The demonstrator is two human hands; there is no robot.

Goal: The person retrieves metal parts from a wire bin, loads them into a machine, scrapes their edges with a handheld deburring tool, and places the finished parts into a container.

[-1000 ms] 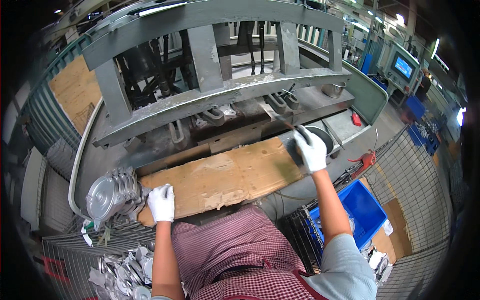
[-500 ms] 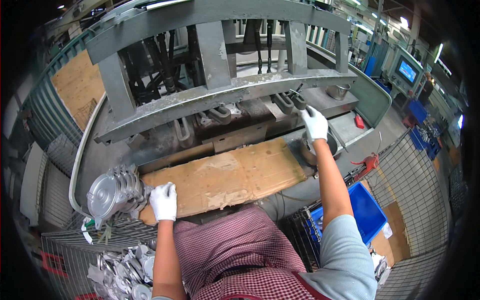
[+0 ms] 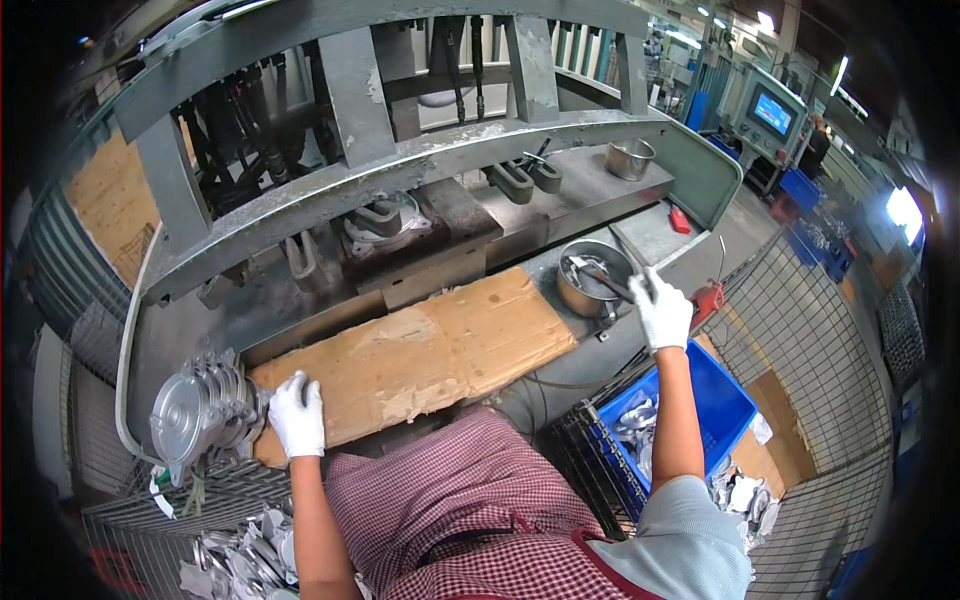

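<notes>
My left hand, in a white glove, rests on the left end of a worn cardboard sheet, fingers slightly apart and holding nothing. Just left of it stands a row of round silver metal castings. My right hand, also gloved, is at the right side of a metal pot. Its fingers close at the end of a dark-handled tool whose other end lies in the pot. A flat metal bar lies beyond those fingertips.
A grey machine frame spans the bench, with a casting under its clamps. Farther right are a small metal pan and a red object. Blue bin and wire baskets flank me; loose castings lie lower left.
My right hand has moved from beside the machine clamps back toward me, to the pot's right side. The view has shifted; my left hand remains by the castings, its fingers looser.
</notes>
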